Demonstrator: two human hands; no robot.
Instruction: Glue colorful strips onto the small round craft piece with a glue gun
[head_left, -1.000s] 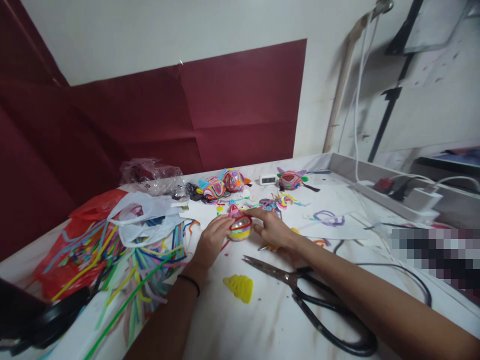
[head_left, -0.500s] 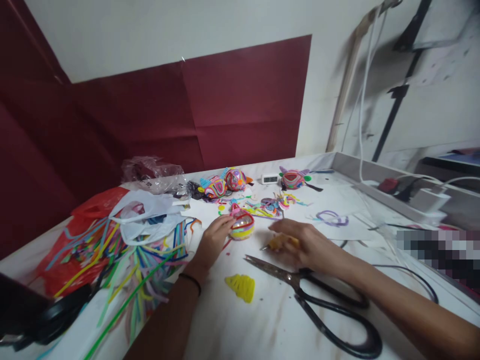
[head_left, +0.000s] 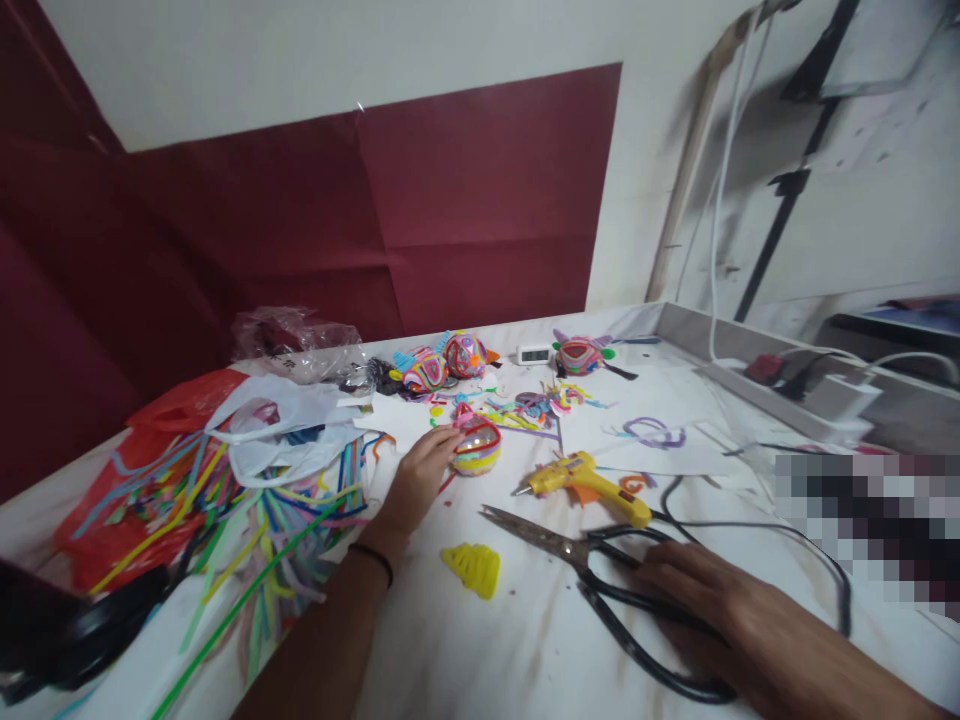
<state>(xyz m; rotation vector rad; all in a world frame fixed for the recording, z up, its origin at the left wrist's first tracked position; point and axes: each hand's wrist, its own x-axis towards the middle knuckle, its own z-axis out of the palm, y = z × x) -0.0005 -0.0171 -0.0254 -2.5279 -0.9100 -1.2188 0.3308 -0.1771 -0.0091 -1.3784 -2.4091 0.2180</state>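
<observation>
My left hand (head_left: pixel 418 478) holds the left side of a small clear ball wrapped in coloured pipe cleaners (head_left: pixel 480 450), which stands on the white table (head_left: pixel 525 640). My right hand (head_left: pixel 712 605) lies over the black handles of a large pair of scissors (head_left: pixel 547 540); motion blur hides whether the fingers grip them. The scissors rest flat with the blades pointing left. A yellow glue gun (head_left: pixel 589 480) lies on the table between the ball and the scissors, its black cord (head_left: pixel 757 525) trailing right. A yellow pipe-cleaner piece (head_left: pixel 472 568) sits near my left forearm.
Loose pipe cleaners (head_left: pixel 247 520) spill over red and white plastic bags (head_left: pixel 277 420) at the left. Three finished decorated balls (head_left: pixel 465 355), scraps and a small white clock (head_left: pixel 535 354) sit at the back. A power strip (head_left: pixel 825 395) with cables lies on the right. A dark object (head_left: pixel 67 630) occupies the near left corner.
My right hand left the ball, passed over the glue gun and came back to the scissors' handles. The glue gun now lies uncovered. My left hand stayed on the ball.
</observation>
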